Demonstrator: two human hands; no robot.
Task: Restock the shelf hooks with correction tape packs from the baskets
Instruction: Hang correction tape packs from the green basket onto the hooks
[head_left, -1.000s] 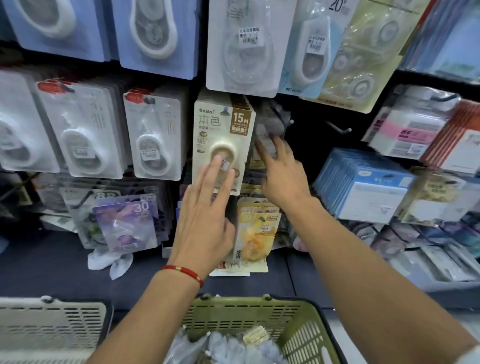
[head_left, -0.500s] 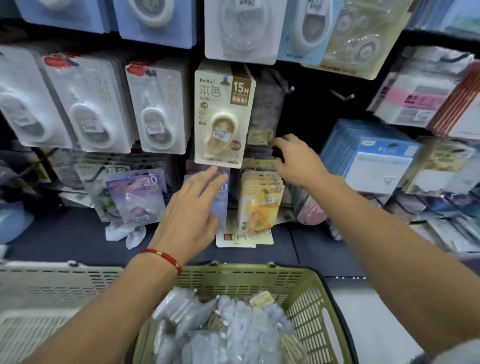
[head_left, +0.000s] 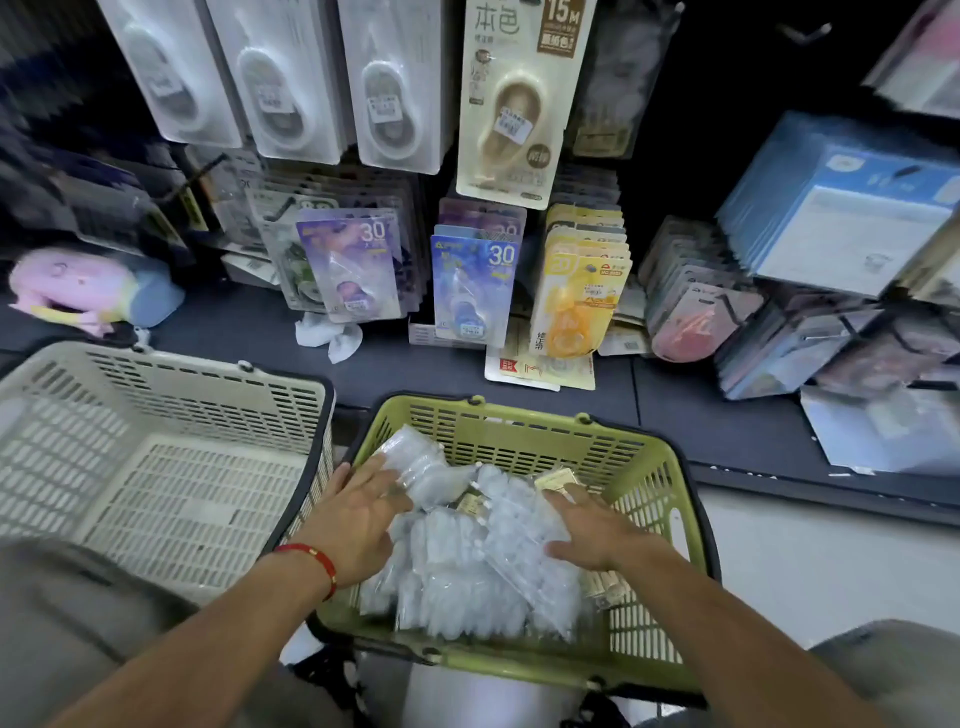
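Both hands reach into the green basket (head_left: 654, 467), its rim close on each side. The left hand (head_left: 358, 514) and right hand (head_left: 597, 530) lie flat, fingers released, on the bagged correction tape packs (head_left: 467, 561). Beyond the fingertips hang the stocked shelf hooks (head_left: 519, 104).

The tall cream pack (head_left: 511, 98) hanging far up in the middle shows the big characters "本色" at its top. Just right of them, a brown patch says "15M". Lower down, the purple pack (head_left: 349, 262) left of the middle has a white "30" in its top corner. The blue pack (head_left: 471, 283) beside it on the right also has a white "30". The yellow pack (head_left: 576, 299) further right has a "20" near its top left corner. The small price stickers on the packs are too blurry to read.
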